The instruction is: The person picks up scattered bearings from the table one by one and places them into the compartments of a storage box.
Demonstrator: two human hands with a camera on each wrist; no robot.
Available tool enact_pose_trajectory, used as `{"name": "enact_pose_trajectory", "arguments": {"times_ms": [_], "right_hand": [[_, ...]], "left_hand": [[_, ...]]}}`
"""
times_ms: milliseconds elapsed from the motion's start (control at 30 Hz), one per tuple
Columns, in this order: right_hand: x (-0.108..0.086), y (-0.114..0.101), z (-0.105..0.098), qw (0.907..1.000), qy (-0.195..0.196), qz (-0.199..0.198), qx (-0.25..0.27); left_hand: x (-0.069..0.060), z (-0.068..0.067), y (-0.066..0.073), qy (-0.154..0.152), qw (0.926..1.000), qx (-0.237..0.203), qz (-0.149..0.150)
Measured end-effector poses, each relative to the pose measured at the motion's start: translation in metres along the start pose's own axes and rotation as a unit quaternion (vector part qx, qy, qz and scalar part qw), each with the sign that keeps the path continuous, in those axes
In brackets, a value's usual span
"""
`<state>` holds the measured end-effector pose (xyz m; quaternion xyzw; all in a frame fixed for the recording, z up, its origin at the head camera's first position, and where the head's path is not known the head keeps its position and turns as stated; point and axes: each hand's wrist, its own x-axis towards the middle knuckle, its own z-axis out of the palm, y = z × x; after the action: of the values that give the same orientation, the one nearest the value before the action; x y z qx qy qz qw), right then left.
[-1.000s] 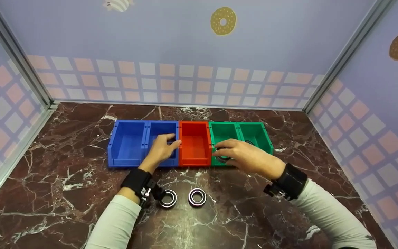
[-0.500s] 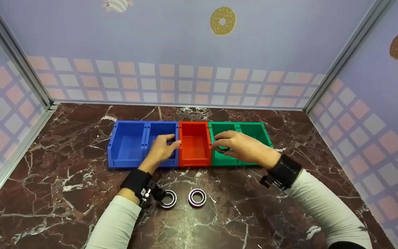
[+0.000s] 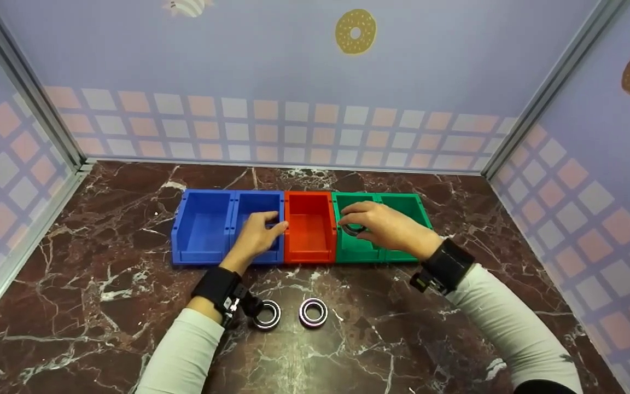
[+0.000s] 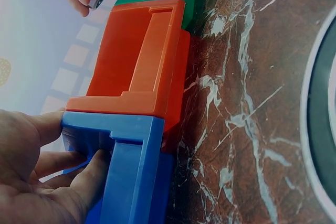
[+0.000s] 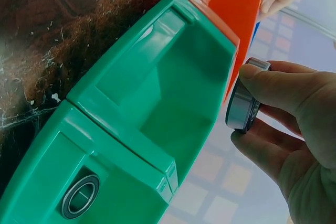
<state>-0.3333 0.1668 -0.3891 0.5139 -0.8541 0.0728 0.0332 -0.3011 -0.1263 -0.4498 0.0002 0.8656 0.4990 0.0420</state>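
Observation:
A row of bins stands on the table: two blue, one red bin (image 3: 308,238), two green. My left hand (image 3: 256,235) is at the inner blue bin (image 4: 134,171); its thumb rests on the rim beside the red bin and its curled fingers reach inside, gripping the wall. My right hand (image 3: 389,225) pinches a steel ball bearing (image 5: 243,102) between thumb and fingers, above the inner green bin (image 5: 157,98). Another bearing (image 5: 80,196) lies in the outer green bin (image 5: 47,166). In the head view, the right hand partly hides the held bearing.
Two more bearings lie in front of the bins: a left bearing (image 3: 267,315), partly covered by the left wrist camera, and a right bearing (image 3: 313,313). The outer blue bin (image 3: 203,230) ends the row at left. Patterned panels (image 3: 293,65) enclose the marble-look table (image 3: 101,328).
My right hand, holding the bearing, has moved up and away from the front of the green bins in the head view. The left hand stays where it was.

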Motion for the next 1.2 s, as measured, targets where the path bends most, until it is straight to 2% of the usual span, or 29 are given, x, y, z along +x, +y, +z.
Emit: {"name": "enact_pose_trajectory", "arguments": {"times_ms": [133, 600, 967, 1200], "right_hand": [[0.001, 0.004, 0.001, 0.9999, -0.004, 0.01, 0.002], [0.009, 0.014, 0.01, 0.9985, -0.027, 0.047, 0.013], [0.01, 0.019, 0.016, 0.9974, -0.028, 0.063, 0.02], [0.011, 0.023, 0.018, 0.9962, -0.032, 0.077, 0.025]], "left_hand": [[0.0, 0.0, 0.0, 0.001, 1.0, 0.004, 0.006], [0.0, 0.0, -0.001, 0.003, 1.0, -0.006, -0.004], [0.0, 0.001, 0.0, -0.001, 0.9999, -0.015, -0.007], [0.001, 0.0, -0.001, 0.005, 1.0, 0.0, 0.007]]}}
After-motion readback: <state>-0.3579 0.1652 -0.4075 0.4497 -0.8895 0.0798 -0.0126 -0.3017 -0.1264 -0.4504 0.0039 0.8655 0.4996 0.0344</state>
